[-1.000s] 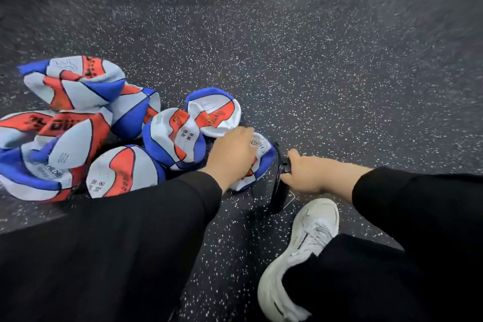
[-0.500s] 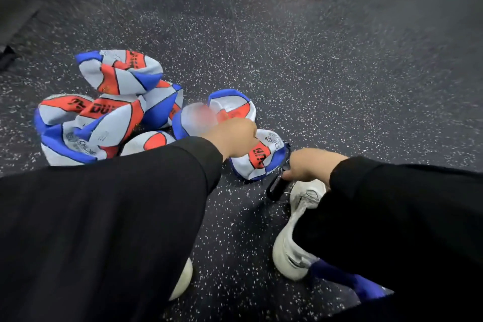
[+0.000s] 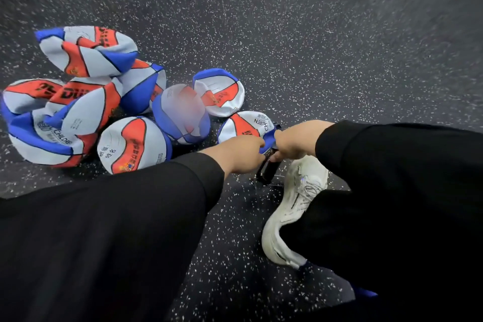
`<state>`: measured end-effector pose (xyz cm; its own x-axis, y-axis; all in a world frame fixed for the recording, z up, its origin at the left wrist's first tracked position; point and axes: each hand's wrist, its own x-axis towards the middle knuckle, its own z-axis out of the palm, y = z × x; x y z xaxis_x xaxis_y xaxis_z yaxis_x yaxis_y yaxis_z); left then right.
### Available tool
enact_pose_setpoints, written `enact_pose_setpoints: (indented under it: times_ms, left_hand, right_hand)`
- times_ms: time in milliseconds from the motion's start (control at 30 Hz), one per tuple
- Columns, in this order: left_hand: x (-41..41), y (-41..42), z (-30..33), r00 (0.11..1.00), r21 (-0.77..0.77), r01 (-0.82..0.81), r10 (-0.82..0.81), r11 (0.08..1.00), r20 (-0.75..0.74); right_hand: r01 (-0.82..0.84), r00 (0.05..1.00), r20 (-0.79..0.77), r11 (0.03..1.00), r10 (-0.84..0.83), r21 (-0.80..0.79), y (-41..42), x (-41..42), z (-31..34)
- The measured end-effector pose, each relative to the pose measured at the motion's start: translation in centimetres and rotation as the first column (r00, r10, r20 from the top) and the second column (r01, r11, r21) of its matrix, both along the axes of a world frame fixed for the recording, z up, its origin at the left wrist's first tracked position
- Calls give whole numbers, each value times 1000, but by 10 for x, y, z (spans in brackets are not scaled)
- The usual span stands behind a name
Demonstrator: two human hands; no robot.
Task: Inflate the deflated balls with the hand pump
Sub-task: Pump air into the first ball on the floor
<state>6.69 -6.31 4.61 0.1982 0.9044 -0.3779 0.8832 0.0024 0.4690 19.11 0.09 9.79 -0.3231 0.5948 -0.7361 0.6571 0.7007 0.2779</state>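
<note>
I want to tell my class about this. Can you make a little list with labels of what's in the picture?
Place: dark speckled floor
Balls: pile of deflated red, white and blue balls
Ball being worked on: nearest ball, crumpled
Left hand: at that ball's near edge
Right hand: grips the black pump
Shoe: white sneaker beside the pump
Clothes: black sleeves

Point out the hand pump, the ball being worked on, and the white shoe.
hand pump (image 3: 264, 172), head view, black barrel below the hands.
ball being worked on (image 3: 244, 124), head view, white and orange top panel.
white shoe (image 3: 298, 196), head view, laced upper.
</note>
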Motion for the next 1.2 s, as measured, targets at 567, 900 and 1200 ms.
enact_pose_setpoints:
  times_ms: [567, 900, 1200]
  left_hand:
    - [-76, 42, 53, 972, 170, -231, 235, 958, -3]
    - [-87, 42, 25, 971, 164, -223, 234, 961, -48]
    - [-116, 41, 92, 858, 366, 14, 177, 930, -482]
  right_hand:
    - [-141, 899, -398, 981, 184, 134, 54, -5, 81]
    - [269, 718, -690, 950, -89, 158, 38, -7, -25]
    - [268, 711, -690, 959, -134, 89, -14, 15, -66]
